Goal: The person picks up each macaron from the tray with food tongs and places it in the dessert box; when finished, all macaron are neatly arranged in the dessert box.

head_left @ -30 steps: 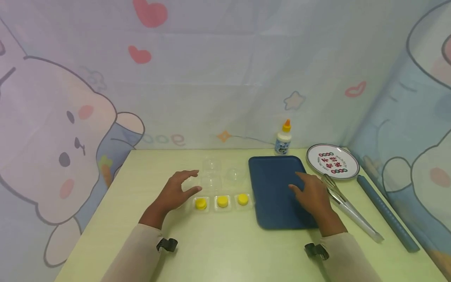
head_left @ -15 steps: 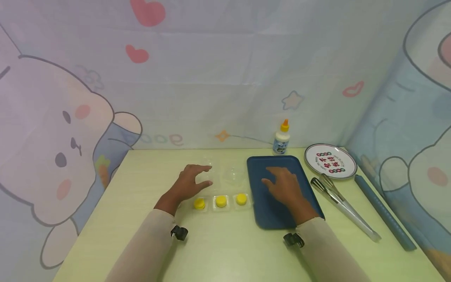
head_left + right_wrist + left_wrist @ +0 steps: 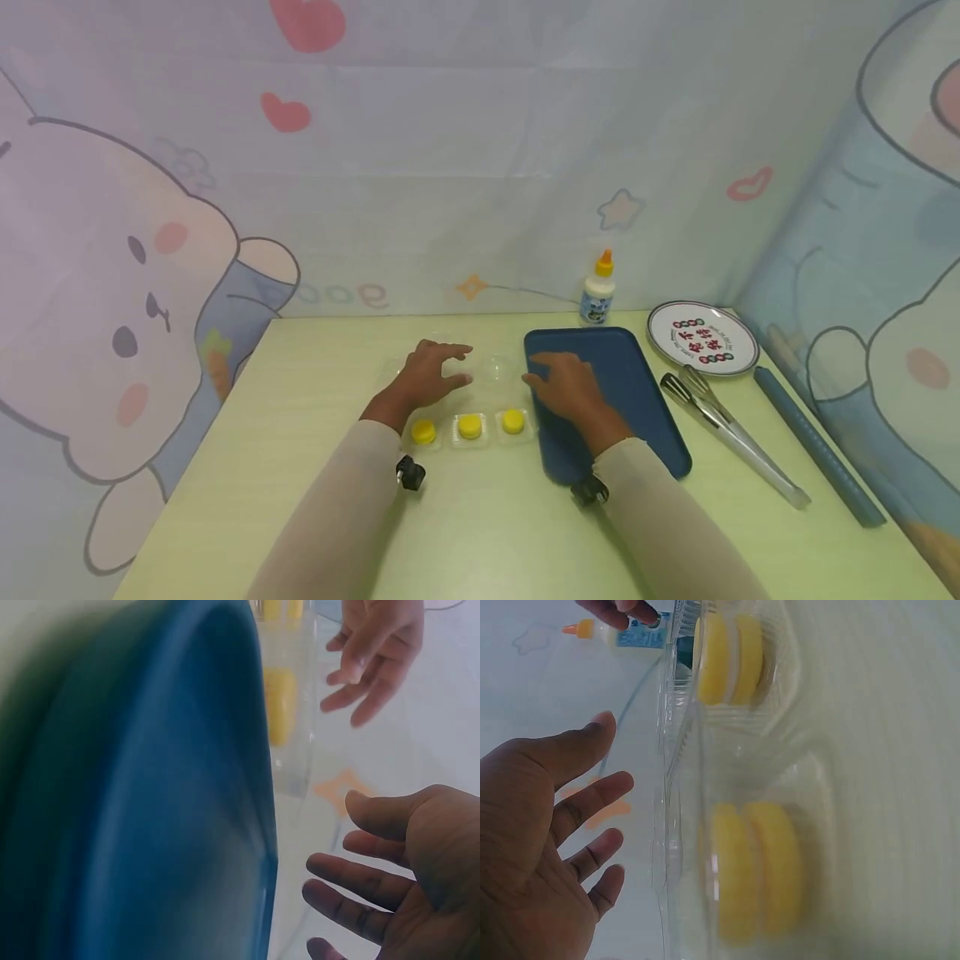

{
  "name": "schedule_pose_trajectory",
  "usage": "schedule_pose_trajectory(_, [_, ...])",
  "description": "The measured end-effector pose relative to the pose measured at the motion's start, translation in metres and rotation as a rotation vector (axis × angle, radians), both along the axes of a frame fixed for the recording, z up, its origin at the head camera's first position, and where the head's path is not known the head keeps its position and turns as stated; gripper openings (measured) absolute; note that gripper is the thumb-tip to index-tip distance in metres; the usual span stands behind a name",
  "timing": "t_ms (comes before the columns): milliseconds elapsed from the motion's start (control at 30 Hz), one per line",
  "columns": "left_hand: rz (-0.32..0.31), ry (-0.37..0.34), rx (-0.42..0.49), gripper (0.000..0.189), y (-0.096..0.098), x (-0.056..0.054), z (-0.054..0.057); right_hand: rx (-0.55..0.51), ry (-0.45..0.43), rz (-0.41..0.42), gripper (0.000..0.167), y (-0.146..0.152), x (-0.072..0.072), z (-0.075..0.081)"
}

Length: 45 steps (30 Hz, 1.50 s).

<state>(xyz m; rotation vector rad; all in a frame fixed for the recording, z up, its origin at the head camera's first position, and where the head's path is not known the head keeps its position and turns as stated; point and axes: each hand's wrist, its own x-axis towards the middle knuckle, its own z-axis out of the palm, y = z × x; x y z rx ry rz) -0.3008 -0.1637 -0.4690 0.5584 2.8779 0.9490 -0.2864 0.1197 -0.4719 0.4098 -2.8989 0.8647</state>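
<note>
My left hand (image 3: 426, 377) hovers over the clear plastic packs, fingers spread and holding nothing. Opposite it, my right hand (image 3: 567, 388) is above the left part of a dark blue tray (image 3: 645, 417), also holding nothing. Between and below them, a row of yellow macarons (image 3: 470, 426) sits in square clear compartments. The left wrist view shows each macaron (image 3: 759, 874) as two yellow halves with a pale filling. Domed clear lids (image 3: 496, 367) lie behind the row, partly covered by my left hand. In the right wrist view both hands are apart, fingers loosely bent.
A glue bottle (image 3: 597, 292) with an orange tip stands behind the tray. To the right are a white printed plate (image 3: 702, 337), metal tongs (image 3: 738, 442) and a blue-grey bar (image 3: 817, 446). A cartoon-printed cloth (image 3: 450, 167) rises at the table's back edge.
Both hands have moved inward toward each other: the left one rightward over the lids, the right one leftward across the tray. The packs, tray and other things stay in place.
</note>
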Motion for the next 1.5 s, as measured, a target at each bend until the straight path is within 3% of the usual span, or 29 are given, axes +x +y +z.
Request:
schedule_pose_trajectory(167, [0.026,-0.01,-0.041,0.057,0.007,-0.006,0.0,0.0,0.002,0.018,0.046,-0.01,-0.006,-0.002])
schedule_pose_trajectory(400, [0.048,0.002,-0.082,0.057,0.017,-0.011,-0.005,0.045,-0.108,0.021,0.047,-0.021,-0.011,-0.001])
schedule_pose_trajectory(833, [0.033,-0.014,-0.21,0.052,0.022,-0.015,-0.007,0.07,-0.136,-0.032,0.044,-0.034,-0.014,-0.013])
schedule_pose_trajectory(1167, [0.011,-0.01,-0.157,0.048,0.023,-0.012,-0.01,0.029,-0.109,-0.046,0.039,-0.035,-0.014,-0.016])
schedule_pose_trajectory(1500, [0.033,0.045,-0.082,0.058,0.027,-0.007,0.001,-0.049,-0.007,-0.044,0.032,-0.028,-0.013,-0.018])
